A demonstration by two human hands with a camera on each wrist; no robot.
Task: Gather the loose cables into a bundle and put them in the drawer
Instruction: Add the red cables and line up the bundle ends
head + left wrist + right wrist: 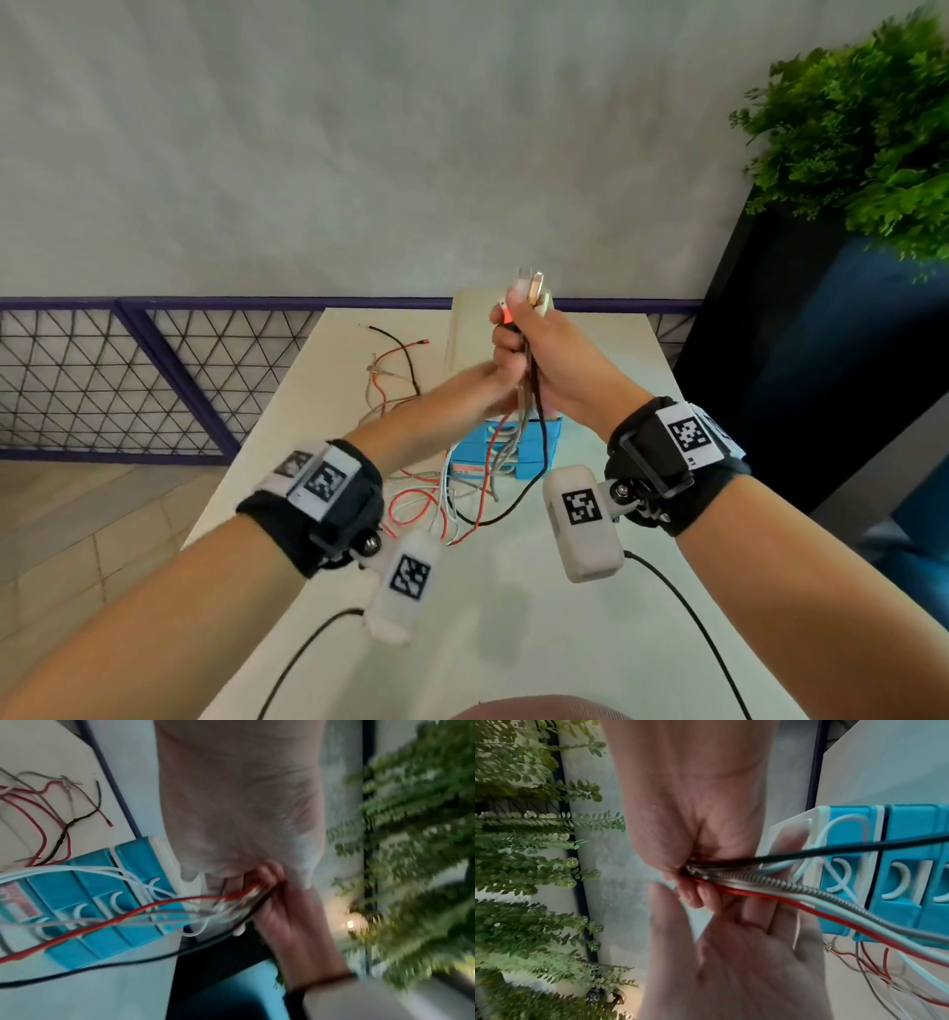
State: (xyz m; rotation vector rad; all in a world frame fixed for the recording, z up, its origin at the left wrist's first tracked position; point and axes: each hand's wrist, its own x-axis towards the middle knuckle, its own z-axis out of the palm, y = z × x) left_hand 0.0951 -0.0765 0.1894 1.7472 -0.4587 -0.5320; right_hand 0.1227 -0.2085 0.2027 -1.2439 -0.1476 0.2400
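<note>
The right hand was fisted tight round the cables above the table, their plug ends poking out above the fist and their lengths trailing below it over the blue drawer unit, whose drawers appeared pushed in. The left hand lay just beside and below that grip with fingers loosely spread against the strands, though blur and the right fist hid whether any finger actually pinched them. Beyond the grip more wires lay loose on the table, and a blurred plant was cut off by the frame.
</note>
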